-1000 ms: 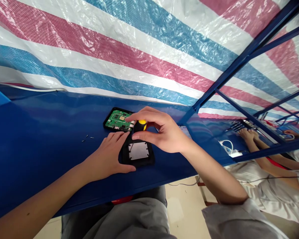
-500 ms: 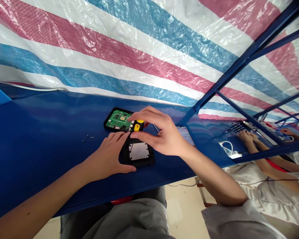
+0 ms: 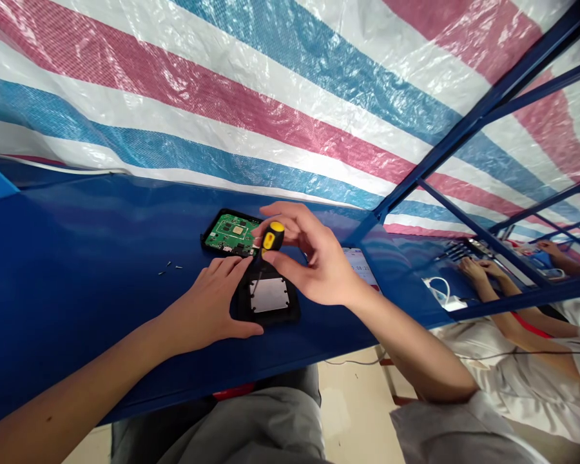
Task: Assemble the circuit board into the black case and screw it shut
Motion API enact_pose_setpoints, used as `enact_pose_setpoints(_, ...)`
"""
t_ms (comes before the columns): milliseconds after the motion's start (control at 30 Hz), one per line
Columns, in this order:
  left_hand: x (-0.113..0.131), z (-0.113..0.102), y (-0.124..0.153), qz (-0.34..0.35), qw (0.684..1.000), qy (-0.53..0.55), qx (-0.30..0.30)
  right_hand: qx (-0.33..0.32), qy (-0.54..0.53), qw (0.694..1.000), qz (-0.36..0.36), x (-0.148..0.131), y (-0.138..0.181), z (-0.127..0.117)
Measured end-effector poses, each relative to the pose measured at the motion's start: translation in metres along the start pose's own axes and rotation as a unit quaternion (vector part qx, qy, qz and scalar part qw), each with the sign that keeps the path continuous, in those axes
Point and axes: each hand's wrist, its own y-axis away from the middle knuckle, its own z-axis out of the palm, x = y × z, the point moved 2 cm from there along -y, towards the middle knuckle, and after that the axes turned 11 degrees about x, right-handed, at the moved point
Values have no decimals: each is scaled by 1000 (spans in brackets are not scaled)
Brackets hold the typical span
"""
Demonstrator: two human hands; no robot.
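A black plastic housing (image 3: pixel 292 310) with a silver metal plate (image 3: pixel 269 294) lies flat on the blue bench. Spanning its left side, my left hand (image 3: pixel 217 293) grips it, fingers at the far edge and thumb along the near edge. My right hand (image 3: pixel 319 258) holds a screwdriver (image 3: pixel 273 237) by its yellow and black handle, thumb against it and the other fingers loosely curled. The tilted shaft reaches down to the left edge of the plate; whether the tip sits in a screw is too small to tell. Just behind lies an open black case with a green circuit board (image 3: pixel 227 231).
Several small screws (image 3: pixel 169 265) lie left of my left hand. A phone with a lit screen (image 3: pixel 360 265) is partly behind my right hand. Blue frame bars (image 3: pixel 444 138) rise at the right, with a white adapter (image 3: pixel 452 301) and another person's hands (image 3: pixel 478 269) beyond.
My right fingers have loosened and lifted from the screwdriver handle, which now stands more upright and shows more. My left hand and the housing keep their place.
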Motion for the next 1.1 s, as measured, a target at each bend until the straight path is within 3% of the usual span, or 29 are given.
enact_pose_setpoints(233,-1,1,-1,-5,1000,8,1,27,54,996,-67,-2,-3,-2)
enact_pose_setpoints(400,-2,2,0,-1,1000,-2,6,-14,4,1000,-16,-2,-2,0)
enact_pose_setpoints(567,-2,2,-1,-3,1000,3,3,27,55,996,-61,-1,-2,-1)
enact_pose_setpoints(733,-2,2,-2,-7,1000,-4,2,-2,-8,1000,-15,1,-1,1)
enact_pose_setpoints(933,0,1,-1,4,1000,3,10,38,60,996,-62,1,-3,-1)
enact_pose_setpoints(1100,-3,4,-1,-1,1000,2,14,7,-8,1000,-4,3,-1,2)
